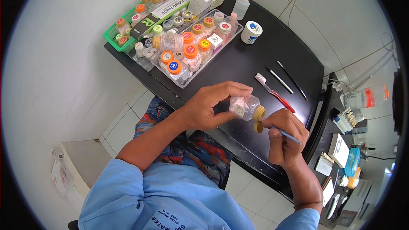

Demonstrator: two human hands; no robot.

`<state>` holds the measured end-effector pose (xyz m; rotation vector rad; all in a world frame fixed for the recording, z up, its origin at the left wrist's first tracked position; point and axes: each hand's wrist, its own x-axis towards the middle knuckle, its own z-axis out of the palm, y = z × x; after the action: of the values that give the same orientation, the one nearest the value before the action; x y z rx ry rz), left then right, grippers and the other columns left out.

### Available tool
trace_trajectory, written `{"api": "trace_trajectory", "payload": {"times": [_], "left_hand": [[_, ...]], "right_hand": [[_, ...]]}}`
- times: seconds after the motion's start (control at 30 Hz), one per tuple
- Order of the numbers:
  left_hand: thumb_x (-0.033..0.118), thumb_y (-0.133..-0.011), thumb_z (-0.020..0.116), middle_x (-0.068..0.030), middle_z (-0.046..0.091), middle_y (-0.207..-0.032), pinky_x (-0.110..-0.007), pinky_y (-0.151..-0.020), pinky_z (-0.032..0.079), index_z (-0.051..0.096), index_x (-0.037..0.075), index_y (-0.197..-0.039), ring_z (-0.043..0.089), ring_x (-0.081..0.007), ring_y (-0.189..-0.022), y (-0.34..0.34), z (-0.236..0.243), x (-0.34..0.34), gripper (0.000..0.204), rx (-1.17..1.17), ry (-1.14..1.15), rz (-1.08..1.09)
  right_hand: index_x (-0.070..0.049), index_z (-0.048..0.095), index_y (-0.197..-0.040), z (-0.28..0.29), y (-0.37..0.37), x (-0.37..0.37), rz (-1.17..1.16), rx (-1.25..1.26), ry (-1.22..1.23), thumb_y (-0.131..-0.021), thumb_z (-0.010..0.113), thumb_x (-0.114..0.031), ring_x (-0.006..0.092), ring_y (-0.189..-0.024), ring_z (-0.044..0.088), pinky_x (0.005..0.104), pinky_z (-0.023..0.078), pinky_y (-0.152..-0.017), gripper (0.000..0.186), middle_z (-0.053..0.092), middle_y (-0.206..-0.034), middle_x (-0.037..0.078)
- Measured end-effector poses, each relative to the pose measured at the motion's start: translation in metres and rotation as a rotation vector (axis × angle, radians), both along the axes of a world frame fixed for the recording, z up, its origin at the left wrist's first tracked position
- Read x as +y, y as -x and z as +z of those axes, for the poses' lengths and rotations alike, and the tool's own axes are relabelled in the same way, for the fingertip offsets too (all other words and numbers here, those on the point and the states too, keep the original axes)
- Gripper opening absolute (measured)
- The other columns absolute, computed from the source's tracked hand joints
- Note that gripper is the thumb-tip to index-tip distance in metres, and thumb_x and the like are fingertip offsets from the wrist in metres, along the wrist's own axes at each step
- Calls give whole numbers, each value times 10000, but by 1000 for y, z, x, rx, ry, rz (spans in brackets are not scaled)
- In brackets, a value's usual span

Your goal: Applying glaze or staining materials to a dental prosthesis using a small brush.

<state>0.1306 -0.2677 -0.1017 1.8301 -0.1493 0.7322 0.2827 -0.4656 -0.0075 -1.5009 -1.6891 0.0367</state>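
Note:
My left hand [211, 104] is closed round a small clear plastic bottle [246, 106] of pale pink powder. The bottle lies tilted on its side above the table edge, its gold-coloured neck [259, 111] toward my right hand. Just below that neck is a gold lid [258, 127], apart from the mouth; whether it is hinged on or held by my fingertips I cannot tell. My right hand [289, 135] is closed on a thin tool with a blue handle [287, 135], its working end hidden by my fingers and the bottle neck.
On the black table [221, 66], a clear tray [200, 71] and a green basket [111, 37] hold several capped bottles. A white jar [251, 33] and squeeze bottle [241, 6] stand behind. A red toothbrush [275, 93] and two slim tools lie near my right hand. A cluttered shelf [317, 179] runs along the right.

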Motion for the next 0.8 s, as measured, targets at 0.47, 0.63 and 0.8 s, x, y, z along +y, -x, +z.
{"api": "trace_trajectory", "payload": {"times": [0.47,0.63,0.8], "left_hand": [[-61,-891,793,-154,571,-1462,-378,-1094,584,604,55,-1410,621,-249,-1344,-5,-6,-5,564,-88,258,-107],[-48,-903,792,-137,575,-1420,-380,-1096,581,593,37,-1414,626,-243,-1332,-4,-9,-3,555,-73,331,-130],[-103,-907,758,-170,527,-1425,-382,-1086,586,553,-5,-1429,632,-286,-1343,-3,-1,-2,569,-1,256,-99]], "right_hand": [[18,729,-975,-4,1,1,-42,16,-66,-892,764,-13,237,-698,657,343,527,-628,95,694,-871,130],[27,724,-995,-2,-1,5,-7,-71,-51,-938,751,-36,229,-705,667,332,529,-633,89,699,-871,128],[31,725,-1015,-6,-3,-2,-13,108,43,-945,749,-37,221,-722,671,325,535,-648,100,704,-909,133]]}}
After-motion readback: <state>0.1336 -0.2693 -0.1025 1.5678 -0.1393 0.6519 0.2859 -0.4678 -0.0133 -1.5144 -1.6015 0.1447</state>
